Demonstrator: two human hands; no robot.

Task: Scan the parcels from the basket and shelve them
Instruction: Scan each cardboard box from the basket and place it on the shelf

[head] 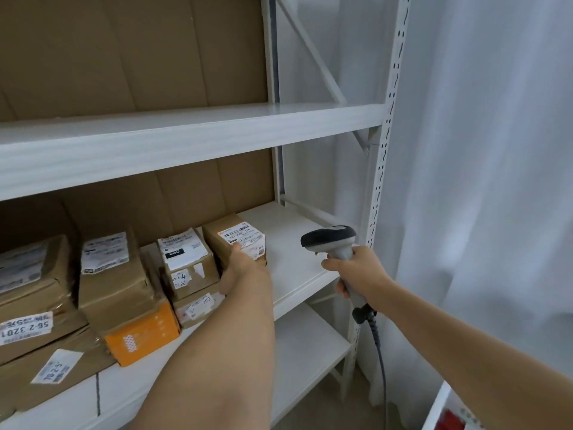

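The left hand is gripping a parcel on the shelf, fingers hidden behind it; the right hand is holding the scanner, fingers curled round its handle.

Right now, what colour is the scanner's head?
Dark grey to black scanner head, light grey handle; head view.

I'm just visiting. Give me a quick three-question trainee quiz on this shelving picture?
1. True or false: the right hand holds the scanner.
2. The left hand touches which parcel? A) the orange box B) the small parcel at the row's right end
3. Fill in: the shelf board above the parcels looks ____.

Key: 1 true; 2 B; 3 bare
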